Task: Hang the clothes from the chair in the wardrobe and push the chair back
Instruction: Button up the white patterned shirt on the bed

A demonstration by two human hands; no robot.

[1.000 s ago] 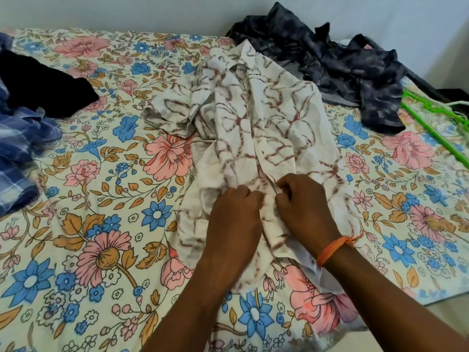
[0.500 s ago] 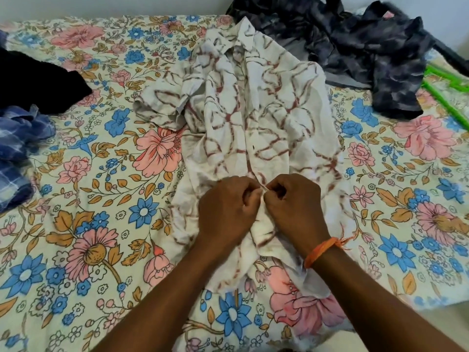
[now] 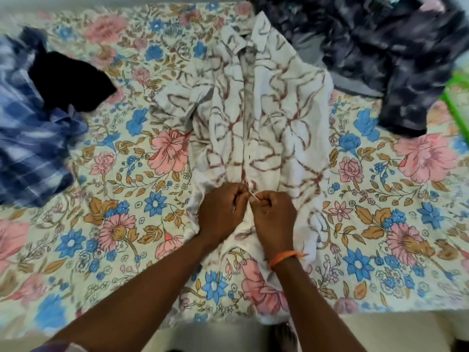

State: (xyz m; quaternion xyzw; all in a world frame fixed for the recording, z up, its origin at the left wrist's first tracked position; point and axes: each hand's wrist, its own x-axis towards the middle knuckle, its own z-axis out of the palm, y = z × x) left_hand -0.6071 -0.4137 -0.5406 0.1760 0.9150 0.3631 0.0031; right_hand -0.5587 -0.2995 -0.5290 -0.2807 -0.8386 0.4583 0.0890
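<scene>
left hand (image 3: 222, 212) + right hand (image 3: 275, 217) | pinching white shirt (image 3: 266, 118) | on floral bed (image 3: 127, 199)
</scene>
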